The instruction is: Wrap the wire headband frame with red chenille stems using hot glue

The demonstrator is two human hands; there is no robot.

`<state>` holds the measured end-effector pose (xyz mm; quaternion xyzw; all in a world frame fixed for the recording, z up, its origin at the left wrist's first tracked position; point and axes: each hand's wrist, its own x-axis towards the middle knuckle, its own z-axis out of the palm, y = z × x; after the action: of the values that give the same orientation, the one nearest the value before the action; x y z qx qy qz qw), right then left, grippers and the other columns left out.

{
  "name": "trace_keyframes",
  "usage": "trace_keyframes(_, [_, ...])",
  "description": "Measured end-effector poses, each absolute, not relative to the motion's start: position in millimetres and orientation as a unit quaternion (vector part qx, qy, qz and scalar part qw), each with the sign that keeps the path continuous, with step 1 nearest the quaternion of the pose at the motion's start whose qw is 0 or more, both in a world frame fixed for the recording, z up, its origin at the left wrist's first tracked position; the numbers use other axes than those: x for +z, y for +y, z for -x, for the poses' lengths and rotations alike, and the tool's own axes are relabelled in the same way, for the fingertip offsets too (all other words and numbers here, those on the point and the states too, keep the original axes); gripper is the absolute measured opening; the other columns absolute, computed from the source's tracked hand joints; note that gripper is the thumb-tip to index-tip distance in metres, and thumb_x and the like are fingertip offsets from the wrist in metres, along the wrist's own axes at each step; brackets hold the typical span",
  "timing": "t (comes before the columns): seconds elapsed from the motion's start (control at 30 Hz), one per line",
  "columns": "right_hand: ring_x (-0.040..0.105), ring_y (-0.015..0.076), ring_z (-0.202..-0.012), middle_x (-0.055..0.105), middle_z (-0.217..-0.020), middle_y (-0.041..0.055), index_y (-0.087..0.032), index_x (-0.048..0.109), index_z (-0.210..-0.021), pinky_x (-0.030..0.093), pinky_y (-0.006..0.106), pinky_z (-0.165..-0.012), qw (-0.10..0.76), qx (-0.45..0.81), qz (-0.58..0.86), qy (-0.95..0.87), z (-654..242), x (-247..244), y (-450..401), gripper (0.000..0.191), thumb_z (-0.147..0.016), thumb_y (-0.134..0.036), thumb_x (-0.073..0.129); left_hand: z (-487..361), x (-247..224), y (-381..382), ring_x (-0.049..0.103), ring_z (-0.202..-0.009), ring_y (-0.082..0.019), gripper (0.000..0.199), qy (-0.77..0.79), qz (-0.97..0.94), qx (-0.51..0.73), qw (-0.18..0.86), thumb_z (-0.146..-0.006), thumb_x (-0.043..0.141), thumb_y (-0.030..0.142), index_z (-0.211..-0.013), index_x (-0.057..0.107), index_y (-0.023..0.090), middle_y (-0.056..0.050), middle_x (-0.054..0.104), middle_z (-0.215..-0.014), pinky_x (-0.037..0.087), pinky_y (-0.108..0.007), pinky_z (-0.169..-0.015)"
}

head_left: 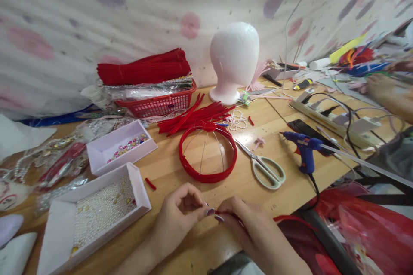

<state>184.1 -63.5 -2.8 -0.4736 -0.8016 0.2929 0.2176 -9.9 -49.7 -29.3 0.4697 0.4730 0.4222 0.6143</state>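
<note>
My left hand (pixel 180 212) is near the table's front edge, thumb and index finger pinched together; what they hold, if anything, is hidden. Almost touching it, my right hand (pixel 247 223) pinches a short piece of red chenille stem, mostly covered by the fingers. Just beyond both hands lies a red fuzzy-wrapped ring (pixel 208 178), with thin wires arching to a red round piece (pixel 208 126). To its right rest scissors (pixel 267 172) with pale green handles, blades partly apart. A short red chenille piece (pixel 150 184) lies left of the ring.
White boxes hold pearl beads (pixel 103 206) and coloured gems (pixel 127 148). Behind are red chenille stems (pixel 200 116), a red basket (pixel 158 103) and a white foam head (pixel 235 58). A blue glue gun (pixel 303 148), power strip (pixel 335 122) and another person's hand (pixel 383 88) are right.
</note>
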Motion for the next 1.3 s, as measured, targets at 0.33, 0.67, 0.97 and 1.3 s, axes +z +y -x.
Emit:
trace_keyframes(0.33, [0.066,0.015,-0.071,0.068,-0.079,0.001,-0.021,0.059,-0.095,0.046,0.024,-0.062,0.271,0.257,0.441,-0.816,-194,5,-57,0.014,-0.1,-0.017,0.046,21,-16,-47,0.065,-0.083,-0.016,0.007,0.427,-0.642,0.367,0.52,-0.084,0.072,0.024,-0.087,0.077,0.022,-0.004,0.068,-0.09,0.051,-0.025,-0.073])
trace_keyframes(0.67, [0.063,0.0154,-0.072,0.068,-0.078,0.0021,-0.021,0.063,-0.102,0.046,0.024,-0.063,0.252,0.262,0.392,-0.845,-197,5,-54,0.018,-0.102,-0.019,0.045,23,-16,-47,0.064,-0.072,-0.016,0.015,0.399,-0.682,0.368,0.49,-0.085,0.073,0.033,-0.077,0.074,0.02,-0.004,0.071,-0.076,0.051,-0.029,-0.069])
trace_keyframes(0.97, [0.058,0.0153,-0.071,0.067,-0.075,0.0025,-0.019,0.065,-0.097,0.043,0.025,-0.061,0.254,0.279,0.356,-0.855,-201,10,-48,0.023,-0.104,-0.024,0.043,23,-14,-52,0.055,-0.064,-0.014,0.034,0.356,-0.768,0.33,0.417,-0.093,0.06,0.046,-0.074,0.07,0.019,-0.004,0.061,-0.075,0.045,-0.026,-0.06])
trace_keyframes(1.3, [0.061,0.0121,-0.061,0.066,-0.07,0.0006,-0.02,0.068,-0.094,0.044,0.022,-0.056,0.296,0.263,0.404,-0.825,-203,3,-41,0.014,-0.098,-0.025,0.056,27,-16,-45,0.058,-0.068,-0.013,0.02,0.433,-0.706,0.343,0.443,-0.093,0.062,0.037,-0.084,0.067,0.02,-0.001,0.062,-0.077,0.044,-0.022,-0.059])
